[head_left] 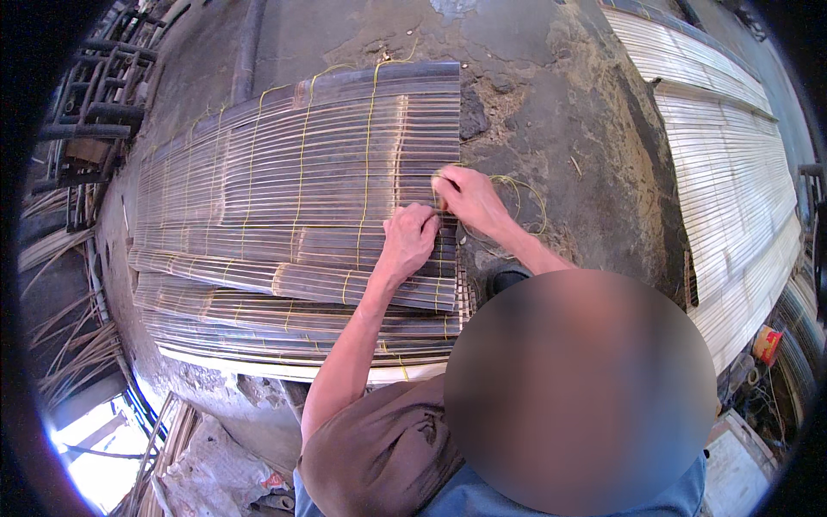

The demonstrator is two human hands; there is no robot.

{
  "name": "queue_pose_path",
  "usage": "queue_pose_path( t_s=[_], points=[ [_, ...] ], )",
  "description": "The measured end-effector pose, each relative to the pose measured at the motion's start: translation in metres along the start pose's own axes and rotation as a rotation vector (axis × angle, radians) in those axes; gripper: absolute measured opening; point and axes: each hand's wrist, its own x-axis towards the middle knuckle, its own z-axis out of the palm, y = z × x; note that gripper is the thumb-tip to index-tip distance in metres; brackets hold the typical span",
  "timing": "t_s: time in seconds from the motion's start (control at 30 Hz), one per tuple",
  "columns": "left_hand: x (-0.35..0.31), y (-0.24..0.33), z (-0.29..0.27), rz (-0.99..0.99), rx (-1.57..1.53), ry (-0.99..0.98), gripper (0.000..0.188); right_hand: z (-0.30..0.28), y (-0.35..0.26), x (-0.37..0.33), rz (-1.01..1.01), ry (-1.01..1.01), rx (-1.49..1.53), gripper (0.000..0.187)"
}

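Note:
A mat of thin dark bamboo slats (336, 185), bound by rows of yellow cord, is spread out before me. At its right edge my right hand (469, 200) is closed in a pinch on the yellow cord (541, 209), whose loose loops trail to the right over the floor. Just left of it and a little nearer, my left hand (408, 239) rests on the slats with its fingers curled together. What those left fingertips grip is hidden. The mat's near part lies in overlapping folds or layers.
A long pale slatted mat (732, 164) lies on the worn floor at the right. Rack-like bars (108, 95) and loose bamboo strips (73, 336) are at the left. A whitish sack (220, 470) lies at the lower left, and a red and yellow container (767, 345) at the right.

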Motion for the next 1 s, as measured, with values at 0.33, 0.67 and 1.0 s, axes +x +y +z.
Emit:
queue_pose_path(
  t_s=[0.33,0.67,1.0],
  points=[
    [0.000,-0.004,-0.003,-0.138,-0.139,-0.133,0.021,-0.024,0.010,-0.024,0.349,-0.275,0.597,0.027],
    [0.001,-0.006,-0.001,-0.115,-0.164,-0.088,0.023,-0.064,0.002,-0.007,0.391,0.043,1.363,0.021],
    [0.003,-0.004,-0.003,-0.133,-0.175,-0.100,0.025,-0.264,0.010,0.066,-0.101,0.368,-0.504,0.033]
  ],
)
